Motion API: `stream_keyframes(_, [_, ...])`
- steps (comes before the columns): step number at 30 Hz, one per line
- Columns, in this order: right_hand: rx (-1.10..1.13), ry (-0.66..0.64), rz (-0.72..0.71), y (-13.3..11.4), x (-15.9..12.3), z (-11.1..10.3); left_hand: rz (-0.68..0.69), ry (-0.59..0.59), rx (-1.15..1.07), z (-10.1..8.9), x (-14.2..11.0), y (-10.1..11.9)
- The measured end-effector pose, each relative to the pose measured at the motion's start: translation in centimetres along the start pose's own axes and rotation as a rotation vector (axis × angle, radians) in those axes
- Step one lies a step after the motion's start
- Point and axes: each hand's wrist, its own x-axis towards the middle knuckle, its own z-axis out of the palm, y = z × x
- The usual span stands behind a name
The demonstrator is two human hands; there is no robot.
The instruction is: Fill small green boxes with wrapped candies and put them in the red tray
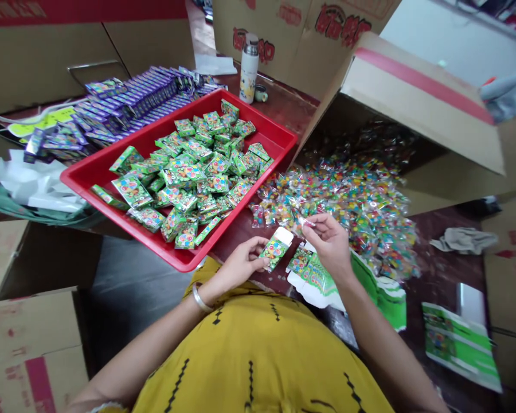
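Observation:
Between the fingers of my left hand (250,258) is a small green candy box (275,250), its white end flap standing up at the top. My right hand (327,236) pinches a small clear candy packet (304,222), mostly hidden by the fingertips, just above and right of the box. Behind that hand spreads a heap of clear candy packets (348,192) with many-coloured pieces. Under my right wrist lie flat green box blanks (316,272), partly covered by the forearm. To the left, a red tray (180,261) holds many closed green candy boxes (198,149).
Purple boxes (141,100) stand in rows behind the tray. A white flask (249,69) is at the back. An open carton (421,97) leans over the packet heap. A grey cloth (464,240) and a green printed sheet (460,344) lie at right.

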Motion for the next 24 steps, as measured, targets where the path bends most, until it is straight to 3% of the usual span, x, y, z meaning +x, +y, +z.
stream_keyframes(3, [-0.040, 0.079, -0.109, 0.2, -0.1, 1.2, 0.080, 0.021, 0.013, 1.0, 0.6, 0.7])
stream_keyframes(7, [-0.162, 0.081, -0.202, 0.5, 0.1, 1.7, 0.162, 0.082, 0.091, 1.7, 1.0, 1.2])
stream_keyframes(9, [-0.263, 0.028, -0.228, 0.0, 0.2, 1.1, 0.175, 0.125, 0.120, 1.8, 1.0, 1.3])
stream_keyframes(13, [-0.404, -0.209, -0.230, -1.6, 0.4, -0.4, 0.193, 0.182, 0.164, 1.7, 0.8, 1.3])
stream_keyframes(18, [-0.392, -0.092, -0.198, -1.6, 0.8, -0.3, 0.229, 0.201, 0.256, 2.1, 0.5, 1.6])
stream_keyframes(24, [-0.331, -0.269, -0.149, -1.2, 0.7, -0.2, 0.263, 0.195, 0.162, 2.3, 0.2, 2.4])
